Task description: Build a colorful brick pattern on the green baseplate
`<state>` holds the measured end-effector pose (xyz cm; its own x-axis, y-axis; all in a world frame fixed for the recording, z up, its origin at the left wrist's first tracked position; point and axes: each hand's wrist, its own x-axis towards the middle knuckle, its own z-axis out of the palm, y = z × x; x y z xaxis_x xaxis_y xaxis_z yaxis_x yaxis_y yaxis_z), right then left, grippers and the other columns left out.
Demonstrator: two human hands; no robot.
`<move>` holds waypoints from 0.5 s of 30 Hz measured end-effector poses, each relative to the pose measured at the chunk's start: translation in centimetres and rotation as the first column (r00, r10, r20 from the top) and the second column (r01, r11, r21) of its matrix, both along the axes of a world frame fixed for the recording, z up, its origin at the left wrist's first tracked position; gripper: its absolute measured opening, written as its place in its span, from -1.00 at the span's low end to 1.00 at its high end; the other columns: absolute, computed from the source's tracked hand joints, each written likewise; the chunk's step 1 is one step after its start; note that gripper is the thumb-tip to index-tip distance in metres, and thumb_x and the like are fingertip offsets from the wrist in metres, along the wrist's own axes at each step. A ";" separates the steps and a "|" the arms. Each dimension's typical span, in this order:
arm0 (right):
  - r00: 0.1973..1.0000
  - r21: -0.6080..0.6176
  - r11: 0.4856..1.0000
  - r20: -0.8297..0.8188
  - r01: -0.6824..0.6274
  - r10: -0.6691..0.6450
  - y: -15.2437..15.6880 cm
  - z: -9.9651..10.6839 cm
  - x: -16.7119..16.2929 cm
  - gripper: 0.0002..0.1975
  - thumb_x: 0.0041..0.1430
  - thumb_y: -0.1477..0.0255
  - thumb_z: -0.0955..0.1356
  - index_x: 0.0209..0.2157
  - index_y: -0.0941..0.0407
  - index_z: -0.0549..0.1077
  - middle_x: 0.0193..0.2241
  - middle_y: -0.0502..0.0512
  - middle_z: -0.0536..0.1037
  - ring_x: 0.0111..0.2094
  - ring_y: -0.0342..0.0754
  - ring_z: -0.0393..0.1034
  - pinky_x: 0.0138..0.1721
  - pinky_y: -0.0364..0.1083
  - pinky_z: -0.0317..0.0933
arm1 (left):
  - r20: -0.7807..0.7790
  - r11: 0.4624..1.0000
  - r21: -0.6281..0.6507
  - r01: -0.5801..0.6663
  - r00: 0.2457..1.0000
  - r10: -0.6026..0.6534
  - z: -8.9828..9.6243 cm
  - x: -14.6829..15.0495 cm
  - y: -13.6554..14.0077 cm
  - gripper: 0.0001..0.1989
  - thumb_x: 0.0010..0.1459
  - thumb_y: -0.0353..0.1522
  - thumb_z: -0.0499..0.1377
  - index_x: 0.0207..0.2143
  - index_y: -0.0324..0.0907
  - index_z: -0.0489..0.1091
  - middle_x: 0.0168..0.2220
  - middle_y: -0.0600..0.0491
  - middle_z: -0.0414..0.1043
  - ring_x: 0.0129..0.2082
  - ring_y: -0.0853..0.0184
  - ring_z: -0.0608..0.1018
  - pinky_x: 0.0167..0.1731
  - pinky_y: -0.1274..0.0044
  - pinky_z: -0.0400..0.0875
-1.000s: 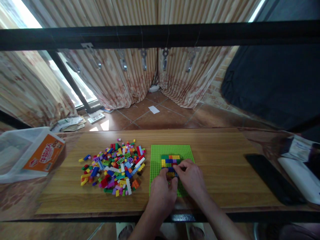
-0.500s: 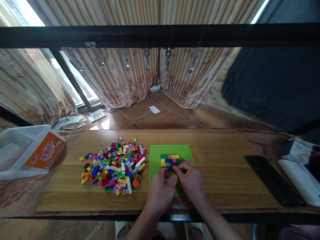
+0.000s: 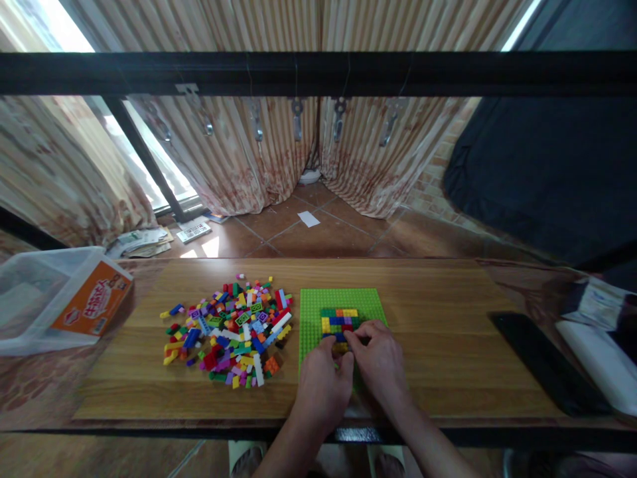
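A green studded baseplate (image 3: pixel 311 309) lies on the board, bearing several rows of coloured toy bricks (image 3: pixel 339 320). My left hand (image 3: pixel 324 378) comes over its front part, index finger and thumb curled around the nearest bricks, a yellow one (image 3: pixel 340 347) showing between them. From the right, my right hand (image 3: pixel 382 362) reaches in with fingers bent together, the tips pressed at a blue brick (image 3: pixel 340 337) beside a red one. My hands partly hide the front rows. Left of the plate spreads a heap of loose toy bricks (image 3: pixel 233 335) in many colours.
The wooden board (image 3: pixel 438 358) rests on a table. At far left stands a clear plastic box (image 3: pixel 44 292) with an orange label. A black flat object (image 3: pixel 542 358) lies on the right. A dark bar (image 3: pixel 318 73) with hanging metal hooks crosses behind the table.
Both hands stay at the front bricks on the baseplate, with only slight finger movement. The whole view has shifted a little.
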<state>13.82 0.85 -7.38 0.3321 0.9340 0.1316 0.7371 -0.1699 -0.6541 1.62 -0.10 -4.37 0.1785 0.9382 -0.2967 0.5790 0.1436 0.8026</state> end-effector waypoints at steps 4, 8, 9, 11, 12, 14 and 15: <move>1.000 -0.028 0.999 0.023 0.021 -0.020 0.0 0.1 0.1 -0.81 0.05 0.32 0.35 -0.57 0.09 0.42 -0.45 0.05 0.46 -0.39 -0.05 0.37 -0.33 -0.10 0.18 | -0.254 0.992 0.062 0.112 0.963 -0.093 0.3 0.4 -0.6 -0.54 0.19 -0.34 -0.01 0.11 -0.35 0.25 -0.25 -0.20 0.54 -0.25 0.11 0.58 -0.23 0.39 0.37; 0.999 -0.062 0.998 0.026 0.025 -0.023 0.3 0.1 0.3 -0.79 0.04 0.30 0.37 -0.59 0.09 0.42 -0.47 0.04 0.46 -0.39 -0.04 0.38 -0.33 -0.09 0.18 | -0.377 0.980 0.062 0.191 0.913 -0.154 0.3 0.9 -1.0 -0.48 0.23 -0.38 -0.06 0.22 -0.36 0.10 -0.16 -0.24 0.51 -0.19 0.10 0.58 -0.23 0.40 0.39; 0.999 -0.068 0.997 0.027 0.021 -0.019 0.3 0.1 0.4 -0.79 0.04 0.30 0.37 -0.58 0.09 0.42 -0.46 0.04 0.46 -0.39 -0.04 0.38 -0.33 -0.09 0.18 | -0.409 0.976 0.044 0.211 0.895 -0.175 0.2 1.0 -1.0 -0.46 0.23 -0.39 -0.07 0.25 -0.35 0.06 -0.17 -0.23 0.52 -0.20 0.10 0.58 -0.25 0.40 0.40; 0.999 -0.080 0.997 0.034 0.016 -0.014 0.5 0.2 0.5 -0.80 0.03 0.31 0.38 -0.58 0.09 0.43 -0.46 0.05 0.46 -0.40 -0.04 0.38 -0.35 -0.09 0.17 | -0.473 0.969 0.003 0.249 0.854 -0.218 0.2 1.1 -1.0 -0.44 0.22 -0.44 -0.07 0.27 -0.33 0.01 -0.21 -0.22 0.53 -0.24 0.11 0.59 -0.30 0.42 0.41; 0.999 -0.084 0.996 0.037 0.014 -0.011 0.5 0.1 0.5 -0.80 0.03 0.31 0.38 -0.58 0.09 0.43 -0.46 0.05 0.46 -0.40 -0.04 0.37 -0.36 -0.10 0.17 | -0.503 0.964 -0.012 0.266 0.832 -0.236 0.3 1.1 -0.9 -0.43 0.21 -0.48 -0.07 0.28 -0.34 0.00 -0.25 -0.21 0.53 -0.26 0.12 0.60 -0.32 0.44 0.42; 0.999 -0.086 0.996 0.041 0.009 -0.005 0.6 0.1 0.6 -0.81 0.02 0.31 0.38 -0.58 0.09 0.43 -0.46 0.05 0.45 -0.41 -0.05 0.37 -0.37 -0.10 0.16 | -0.558 0.955 -0.027 0.296 0.788 -0.259 0.4 1.2 -0.8 -0.41 0.17 -0.54 -0.06 0.27 -0.34 0.00 -0.28 -0.20 0.53 -0.28 0.15 0.60 -0.34 0.49 0.42; 0.999 -0.088 0.996 0.042 0.005 -0.001 0.7 0.1 0.6 -0.81 0.02 0.31 0.38 -0.58 0.09 0.43 -0.46 0.05 0.45 -0.41 -0.05 0.36 -0.37 -0.10 0.16 | -0.583 0.950 -0.029 0.310 0.767 -0.268 0.4 1.2 -0.8 -0.41 0.16 -0.56 -0.05 0.27 -0.34 0.02 -0.28 -0.20 0.53 -0.28 0.16 0.60 -0.35 0.51 0.42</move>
